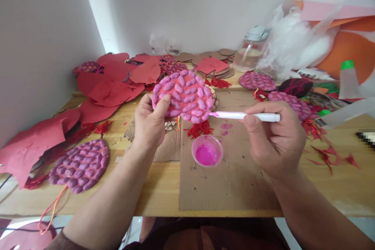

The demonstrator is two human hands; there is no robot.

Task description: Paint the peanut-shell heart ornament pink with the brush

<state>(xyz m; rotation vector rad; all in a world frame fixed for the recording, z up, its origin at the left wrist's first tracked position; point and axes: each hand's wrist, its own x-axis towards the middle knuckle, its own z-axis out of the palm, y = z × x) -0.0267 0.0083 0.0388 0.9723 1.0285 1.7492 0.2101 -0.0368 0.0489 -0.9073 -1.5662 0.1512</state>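
Observation:
My left hand (152, 119) pinches the left edge of a red, rounded plaque (187, 95) covered with peanuts painted pink-purple, thumb on its front. A red tassel (199, 129) hangs under it. In my right hand (274, 136) is a slim white paintbrush (244, 116), held like a pen. Its pink-stained tip touches the plaque's lower right edge. Below the plaque, a small clear cup (207, 150) of magenta paint stands on a cardboard sheet (228, 187). Beyond the plaque's right edge, some unpainted peanuts (216, 101) are partly hidden.
Red paper pieces (108, 90) pile up at the left, near another peanut plaque (80, 166). More plaques (258, 81) lie at the right beside red scraps (331, 156). At the back stand a lidded jar (249, 52), a plastic bag (304, 39) and brown cardboard shapes (202, 59).

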